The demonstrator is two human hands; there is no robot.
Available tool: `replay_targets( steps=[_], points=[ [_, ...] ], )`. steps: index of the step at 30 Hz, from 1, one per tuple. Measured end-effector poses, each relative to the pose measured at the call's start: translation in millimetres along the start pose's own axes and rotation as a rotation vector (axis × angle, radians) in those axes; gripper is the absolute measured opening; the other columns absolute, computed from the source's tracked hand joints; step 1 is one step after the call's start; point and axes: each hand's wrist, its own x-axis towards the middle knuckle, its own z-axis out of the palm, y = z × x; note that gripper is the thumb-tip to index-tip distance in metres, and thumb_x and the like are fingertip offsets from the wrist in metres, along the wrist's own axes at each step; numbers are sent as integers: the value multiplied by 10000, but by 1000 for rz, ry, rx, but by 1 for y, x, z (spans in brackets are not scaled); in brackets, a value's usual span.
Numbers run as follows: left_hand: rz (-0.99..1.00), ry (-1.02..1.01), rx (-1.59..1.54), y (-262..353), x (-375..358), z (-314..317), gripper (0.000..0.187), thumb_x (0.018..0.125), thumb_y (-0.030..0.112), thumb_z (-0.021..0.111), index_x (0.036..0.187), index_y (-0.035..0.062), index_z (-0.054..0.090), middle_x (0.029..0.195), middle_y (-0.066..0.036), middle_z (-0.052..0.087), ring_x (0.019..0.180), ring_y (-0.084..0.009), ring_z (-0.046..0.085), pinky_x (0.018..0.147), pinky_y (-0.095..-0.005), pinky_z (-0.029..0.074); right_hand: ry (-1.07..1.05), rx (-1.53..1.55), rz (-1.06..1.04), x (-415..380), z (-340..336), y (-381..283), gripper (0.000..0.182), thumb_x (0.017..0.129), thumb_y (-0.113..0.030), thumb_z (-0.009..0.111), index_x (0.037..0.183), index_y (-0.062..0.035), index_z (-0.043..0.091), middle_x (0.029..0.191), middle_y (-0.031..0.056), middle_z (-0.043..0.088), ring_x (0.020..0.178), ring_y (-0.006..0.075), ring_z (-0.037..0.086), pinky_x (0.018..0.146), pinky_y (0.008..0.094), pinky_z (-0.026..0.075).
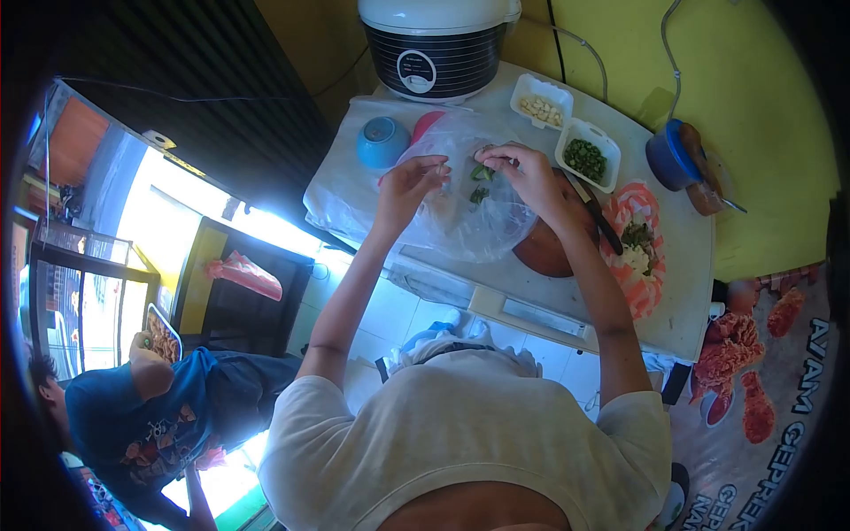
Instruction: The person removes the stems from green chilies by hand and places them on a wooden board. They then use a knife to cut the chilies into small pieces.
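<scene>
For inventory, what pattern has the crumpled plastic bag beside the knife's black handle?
Crumpled plastic bag: pinkish-red and white stripes, head view.

Green vegetables (479, 194), blue bowl (382, 143), pink-white striped bag (639, 290)

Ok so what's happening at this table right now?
The person's left hand and right hand are raised over a clear plastic bag, near some small green pieces. What the fingertips pinch is too small to tell. A knife lies near the right forearm. Farther back, chopped greens and pale pieces sit in white foam.
</scene>
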Motion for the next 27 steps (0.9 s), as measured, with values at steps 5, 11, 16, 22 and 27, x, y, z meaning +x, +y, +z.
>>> replay_targets(
  steps=[5,11,16,22,27],
  points=[
    [-91,-110,-33,10,6,16,316,973,164,633,1229,-19,601,1108,-121,696,1018,-173,678,894,-281,533,-30,82,64,-6,0,-15,113,893,-35,661,980,-17,730,928,85,725,790,157,668,737,273,518],
    [-70,-89,-116,5,6,29,328,917,110,694,1210,-32,652,1068,-87,706,926,-129,665,833,-258,532,81,-1,-121,-12,12,-15,155,888,-25,661,1032,-27,718,933,105,719,802,195,683,734,293,528],
    [-103,-79,89,5,9,29,342,920,122,692,1222,-34,653,1026,-78,712,943,-115,656,858,-251,522,134,-110,-219,-12,15,-14,200,882,-18,663,1076,-40,705,959,129,708,836,254,692,735,317,535],
    [-140,-101,57,-14,13,20,354,951,133,653,1257,-43,621,1086,-86,701,992,-128,663,917,-265,533,32,-87,-2,-10,8,-3,275,899,-36,668,1173,-39,679,1056,109,697,963,203,668,850,298,509],
    [-101,-186,-23,-11,9,20,357,960,136,642,1265,-48,611,1135,-96,685,999,-145,670,920,-267,535,78,-73,-204,-11,12,1,186,814,-124,770,991,-70,754,979,81,665,867,218,661,764,314,521]
  ],
)
